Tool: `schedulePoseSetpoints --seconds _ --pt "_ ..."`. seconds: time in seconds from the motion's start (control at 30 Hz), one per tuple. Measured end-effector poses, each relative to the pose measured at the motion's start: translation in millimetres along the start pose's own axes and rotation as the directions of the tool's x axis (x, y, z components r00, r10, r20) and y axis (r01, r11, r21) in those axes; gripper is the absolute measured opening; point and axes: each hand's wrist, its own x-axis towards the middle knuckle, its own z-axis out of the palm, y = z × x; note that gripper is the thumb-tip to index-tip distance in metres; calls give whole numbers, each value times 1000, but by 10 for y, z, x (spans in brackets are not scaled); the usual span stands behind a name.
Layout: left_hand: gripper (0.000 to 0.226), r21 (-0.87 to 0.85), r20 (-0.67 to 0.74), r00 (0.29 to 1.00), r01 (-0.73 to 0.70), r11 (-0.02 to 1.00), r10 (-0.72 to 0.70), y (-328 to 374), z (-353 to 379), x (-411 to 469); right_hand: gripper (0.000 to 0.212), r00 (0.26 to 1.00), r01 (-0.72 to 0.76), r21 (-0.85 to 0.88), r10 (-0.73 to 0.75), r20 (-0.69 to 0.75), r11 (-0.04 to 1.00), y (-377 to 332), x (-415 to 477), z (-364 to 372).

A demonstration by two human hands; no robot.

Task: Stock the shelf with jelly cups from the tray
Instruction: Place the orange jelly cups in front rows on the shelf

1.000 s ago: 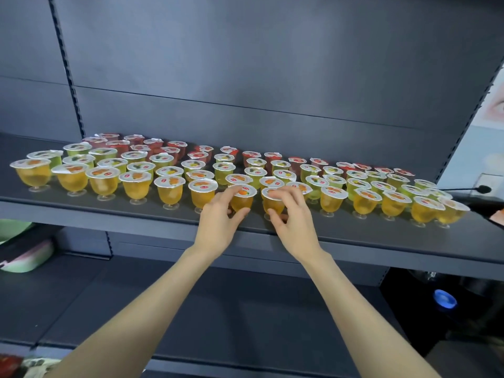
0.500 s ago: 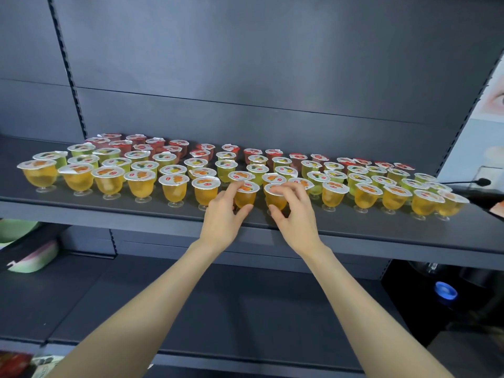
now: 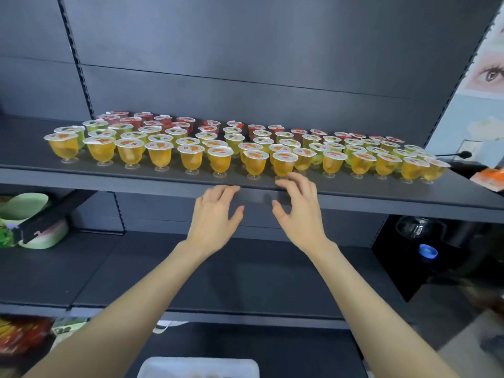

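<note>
Both hands empty: left hand (image 3: 211,214) and right hand (image 3: 298,211) have fingers spread, just below the dark grey metal shelf (image 3: 368,199) edge. Clear footed orange jelly cups (image 3: 255,162) stand w/ tiny bases near the front lip; a knuckle bump could topple the row. White tray (image 3: 197,366) sits below.

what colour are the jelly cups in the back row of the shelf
Red, behind the green and orange-yellow rows: the red jelly cups, in the head view.

Shop: gondola shelf (image 3: 381,203), stocked jelly cups (image 3: 191,156)
</note>
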Motion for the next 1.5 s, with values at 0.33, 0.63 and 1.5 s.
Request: schedulePoseSetpoints --seconds 0.33,0.63,1.5 --pt "40 104 176 983 41 994 -59 -823 535 -1421 41 941 -126 -30 129 314 992 64 -1421 966" --pt "44 173 545 743 355 919 -390 -1484 1462 -2905 43 639 -317 -98 289 713 943 409 -2942 2248" --pt "66 186 862 239 670 719 -446 -2620 3902 -5427 50 59 -734 -344 559 827 586 1636 -5681 4356"
